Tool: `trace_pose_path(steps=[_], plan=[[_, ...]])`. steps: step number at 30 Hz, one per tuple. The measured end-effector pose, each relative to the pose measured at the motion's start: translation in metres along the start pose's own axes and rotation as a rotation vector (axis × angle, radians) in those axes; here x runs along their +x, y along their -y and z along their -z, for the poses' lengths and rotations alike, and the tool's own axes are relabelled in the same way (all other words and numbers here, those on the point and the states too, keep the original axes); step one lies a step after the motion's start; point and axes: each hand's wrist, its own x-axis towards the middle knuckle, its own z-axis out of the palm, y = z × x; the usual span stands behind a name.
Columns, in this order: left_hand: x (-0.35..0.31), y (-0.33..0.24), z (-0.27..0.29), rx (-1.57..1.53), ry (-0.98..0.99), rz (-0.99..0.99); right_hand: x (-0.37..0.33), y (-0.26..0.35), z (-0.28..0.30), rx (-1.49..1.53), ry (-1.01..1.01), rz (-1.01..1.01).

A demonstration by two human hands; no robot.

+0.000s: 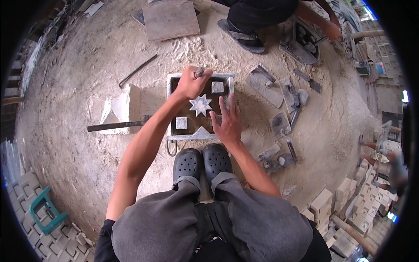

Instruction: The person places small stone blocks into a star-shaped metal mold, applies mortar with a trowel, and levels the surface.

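Note:
Between my arms, just beyond my shoes, a rectangular metal mould (169,94) lies on the dusty ground. Inside it are a pale eight-pointed star piece (200,105) and square blocks, one at the far right (217,87) and another at the near left (181,123). My left hand (190,84) is closed in a fist round a tool with a round handle (199,72), over the mould's far side; the tool's lower end is hidden. With fingers spread, my right hand (227,124) rests at the mould's right side and partly covers that corner.
A long dark bar (115,126) lies left beside a white block (129,105). A thin rod (139,70) and a square board (171,21) lie farther off. Trowels (265,85) are scattered right. Another person (259,17) works at the far right. A teal stool (43,212) stands near left.

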Motion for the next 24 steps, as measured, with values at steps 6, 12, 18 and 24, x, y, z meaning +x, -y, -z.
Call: trace_pose_path(steps=[6,12,18,24], plan=[[0.015,-0.037,-0.014,0.038,-0.025,-0.057,0.002,-0.016,0.003,-0.027,-0.051,0.033],[0.0,0.002,-0.009,-0.07,-0.088,-0.014,0.004,-0.002,-0.003,-0.003,-0.047,0.057],[-0.008,-0.044,-0.011,-0.079,0.007,-0.218,0.0,-0.012,0.002,-0.04,-0.05,0.036],[0.004,0.013,0.001,-0.16,-0.094,-0.035,-0.002,-0.007,-0.002,-0.057,-0.051,0.071]])
